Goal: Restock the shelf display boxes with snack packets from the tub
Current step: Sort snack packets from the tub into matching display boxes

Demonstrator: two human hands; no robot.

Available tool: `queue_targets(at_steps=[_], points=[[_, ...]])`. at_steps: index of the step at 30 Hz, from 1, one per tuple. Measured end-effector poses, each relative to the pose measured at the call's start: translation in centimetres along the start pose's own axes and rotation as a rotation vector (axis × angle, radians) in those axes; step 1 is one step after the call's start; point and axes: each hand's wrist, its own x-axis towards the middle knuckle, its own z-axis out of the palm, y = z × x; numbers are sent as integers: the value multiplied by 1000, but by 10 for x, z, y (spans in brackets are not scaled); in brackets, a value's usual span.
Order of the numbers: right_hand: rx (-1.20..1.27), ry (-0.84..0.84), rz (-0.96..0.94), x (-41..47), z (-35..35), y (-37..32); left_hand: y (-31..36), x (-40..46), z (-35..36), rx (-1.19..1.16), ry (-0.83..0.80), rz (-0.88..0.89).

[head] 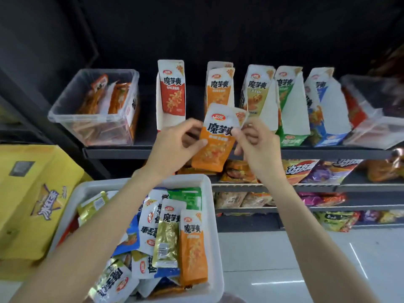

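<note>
Both hands hold one orange packet (215, 138) in front of the shelf (118, 153): the left hand (175, 145) pinches its left edge, and the right hand (254, 142) pinches its top right corner. The packet hangs just below the orange display box (219, 86), which I judge to be its place.

This box already looks quite full, so the packet may bend or catch on the packets inside. A hard push may tip the light box or move the red box (171, 92) and the yellow-green box (258, 90) that stand beside it. A weak pinch may drop the packet onto the lower shelves.

The tub (209, 215) below still holds many mixed packets. A clear bin (94, 108) stands at the left of the shelf, and a yellow carton (28, 193) is beside the tub.
</note>
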Motion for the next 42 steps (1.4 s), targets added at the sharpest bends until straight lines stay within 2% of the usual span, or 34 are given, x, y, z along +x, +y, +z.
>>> queue_targets(at_steps=[3, 5, 8, 17, 20, 24, 28, 31, 36, 40, 42], points=[[-128, 93, -241, 39, -20, -9, 20, 48, 7, 128, 129, 185], [-220, 160, -368, 63, -29, -10, 21, 79, 11, 133, 194, 260], [-246, 212, -423, 92, -32, -1, 12, 113, 16, 116, 272, 283], [-311, 133, -379, 143, -14, 20, -22, 143, 29, 83, 369, 164], [-418, 40, -274, 161, -5, 29, -32, 154, 30, 182, 349, 110], [-678, 0, -143, 184, 8, 45, -41, 166, 35, 290, 336, 29], [-614, 42, -20, 195, 18, 54, -49, 174, 39, 298, 375, -35], [-475, 144, -8, 184, 17, 48, -46, 172, 39, 270, 423, -64], [-296, 164, -158, 107, 16, 29, -26, 120, 28, 145, 495, 68], [-212, -55, -133, 20, 26, 21, -24, 37, 16, 161, 500, 258], [-226, -206, -136, -20, 40, 29, -34, -7, 9, 215, 449, 282]])
